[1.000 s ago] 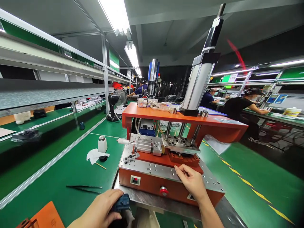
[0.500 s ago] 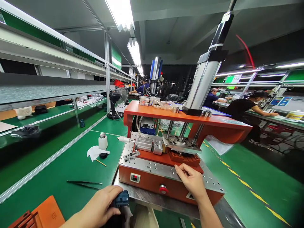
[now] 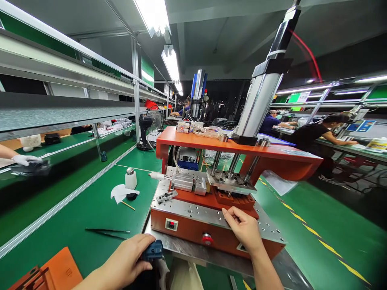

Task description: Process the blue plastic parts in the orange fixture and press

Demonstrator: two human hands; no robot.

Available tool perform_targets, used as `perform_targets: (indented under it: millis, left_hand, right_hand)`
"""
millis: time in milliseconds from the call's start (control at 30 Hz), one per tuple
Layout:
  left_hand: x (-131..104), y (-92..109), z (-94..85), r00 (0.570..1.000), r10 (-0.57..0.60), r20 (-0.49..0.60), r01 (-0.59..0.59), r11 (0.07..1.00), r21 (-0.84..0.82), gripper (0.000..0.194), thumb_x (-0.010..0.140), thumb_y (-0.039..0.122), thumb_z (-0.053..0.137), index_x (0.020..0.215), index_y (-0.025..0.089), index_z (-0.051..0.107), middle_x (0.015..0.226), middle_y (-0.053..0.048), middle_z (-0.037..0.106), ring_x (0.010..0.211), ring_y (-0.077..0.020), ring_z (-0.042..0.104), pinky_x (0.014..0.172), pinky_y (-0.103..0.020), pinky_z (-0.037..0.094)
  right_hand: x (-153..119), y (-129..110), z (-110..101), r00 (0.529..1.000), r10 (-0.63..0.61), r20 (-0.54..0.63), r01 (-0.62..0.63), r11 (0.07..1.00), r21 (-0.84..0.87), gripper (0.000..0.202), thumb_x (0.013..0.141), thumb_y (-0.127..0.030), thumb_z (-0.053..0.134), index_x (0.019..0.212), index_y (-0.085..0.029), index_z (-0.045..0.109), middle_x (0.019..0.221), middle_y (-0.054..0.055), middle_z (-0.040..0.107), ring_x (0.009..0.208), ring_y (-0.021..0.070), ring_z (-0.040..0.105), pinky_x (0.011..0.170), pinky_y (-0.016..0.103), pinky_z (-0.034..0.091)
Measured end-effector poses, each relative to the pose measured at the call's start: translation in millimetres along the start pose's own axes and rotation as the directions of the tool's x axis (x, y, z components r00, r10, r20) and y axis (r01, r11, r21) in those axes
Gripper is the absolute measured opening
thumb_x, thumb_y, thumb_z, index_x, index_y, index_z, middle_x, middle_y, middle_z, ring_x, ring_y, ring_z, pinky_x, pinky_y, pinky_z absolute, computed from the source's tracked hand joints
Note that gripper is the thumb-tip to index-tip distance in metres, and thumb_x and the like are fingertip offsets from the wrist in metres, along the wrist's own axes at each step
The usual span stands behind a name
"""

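Observation:
My left hand (image 3: 130, 257) is closed around a dark blue plastic housing (image 3: 153, 249), held low in front of the press at the table's front edge. Fingers curled, my right hand (image 3: 242, 228) rests against the front edge of the metal base plate (image 3: 205, 216), and nothing shows in it. Just behind that hand, a steel plate on guide rods sits over an orange fixture block (image 3: 236, 199). The orange press (image 3: 190, 237) carries a red stop button (image 3: 207, 239) and a small red-lit counter (image 3: 171, 224) on its front.
Left on the green table lie tweezers (image 3: 107, 232), a wooden stick (image 3: 128, 206), white wipes (image 3: 119, 193), a white bottle (image 3: 131, 179) and an orange fixture (image 3: 62, 266). A fan (image 3: 146, 131) stands behind. A co-worker's gloved hand (image 3: 22, 159) is at far left; other people sit at right.
A co-worker's gloved hand has come in at the far left onto a dark bagged item. My two hands stay nearly where they were; the view has shifted slightly.

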State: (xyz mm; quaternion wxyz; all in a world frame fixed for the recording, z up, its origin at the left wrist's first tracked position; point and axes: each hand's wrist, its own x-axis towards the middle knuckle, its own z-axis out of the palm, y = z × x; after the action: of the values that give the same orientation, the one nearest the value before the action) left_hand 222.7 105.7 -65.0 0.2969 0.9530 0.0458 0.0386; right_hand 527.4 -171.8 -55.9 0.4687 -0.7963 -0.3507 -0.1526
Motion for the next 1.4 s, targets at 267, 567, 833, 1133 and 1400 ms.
perform_targets:
  millis: [267, 567, 833, 1133, 1400]
  left_hand:
    - [0, -8, 4.6, 1.000, -0.007, -0.022, 0.008, 1.000, 0.010, 0.053, 0.084, 0.023, 0.071, 0.135, 0.029, 0.060, 0.140, -0.009, 0.064, 0.124, -0.0304, 0.062, 0.108, -0.042, 0.050]
    - [-1, -11, 4.2, 0.999, 0.019, -0.042, -0.020, 1.000, -0.019, 0.054, 0.085, 0.026, 0.070, 0.138, 0.030, 0.059, 0.141, -0.009, 0.064, 0.127, -0.0307, 0.062, 0.109, -0.043, 0.049]
    - [-1, -13, 5.7, 0.999, -0.004, -0.037, 0.004, 1.000, -0.003, 0.056, 0.084, 0.024, 0.071, 0.139, 0.030, 0.058, 0.141, -0.009, 0.064, 0.126, -0.0302, 0.062, 0.109, -0.042, 0.049]
    - [-2, -16, 4.7, 0.998, -0.001, -0.064, 0.001, 1.000, 0.000, 0.052, 0.085, 0.026, 0.071, 0.137, 0.029, 0.060, 0.139, -0.010, 0.065, 0.124, -0.0301, 0.064, 0.108, -0.041, 0.051]
    - [-2, -19, 3.1, 0.995, 0.006, -0.098, -0.007, 1.000, -0.017, 0.052, 0.086, 0.028, 0.071, 0.136, 0.031, 0.061, 0.139, -0.008, 0.066, 0.125, -0.0302, 0.064, 0.108, -0.040, 0.051]
  right_hand:
    - [-1, 3, 0, 1.000, 0.012, 0.008, -0.012, 1.000, 0.007, 0.048, 0.092, -0.058, 0.058, 0.061, -0.022, 0.049, 0.058, -0.002, 0.043, 0.053, 0.0130, 0.038, 0.050, 0.025, 0.033]
    - [-2, 4, 1, 1.000, 0.008, 0.001, -0.008, 0.999, 0.034, 0.048, 0.092, -0.057, 0.059, 0.061, -0.021, 0.049, 0.058, -0.002, 0.043, 0.053, 0.0128, 0.037, 0.050, 0.026, 0.031]
    - [-2, 2, 0, 1.000, 0.012, 0.003, -0.012, 1.000, 0.028, 0.048, 0.092, -0.058, 0.059, 0.061, -0.021, 0.050, 0.058, -0.002, 0.044, 0.053, 0.0131, 0.038, 0.051, 0.026, 0.032]
    - [-3, -5, -1, 1.000, 0.019, -0.006, -0.019, 0.999, 0.051, 0.049, 0.091, -0.058, 0.059, 0.060, -0.021, 0.051, 0.057, -0.002, 0.043, 0.052, 0.0127, 0.037, 0.050, 0.026, 0.031]
    - [-2, -10, -1, 0.999, 0.009, -0.031, -0.007, 0.997, 0.071, 0.052, 0.090, -0.062, 0.060, 0.059, -0.021, 0.052, 0.056, -0.002, 0.044, 0.051, 0.0127, 0.037, 0.048, 0.026, 0.032]
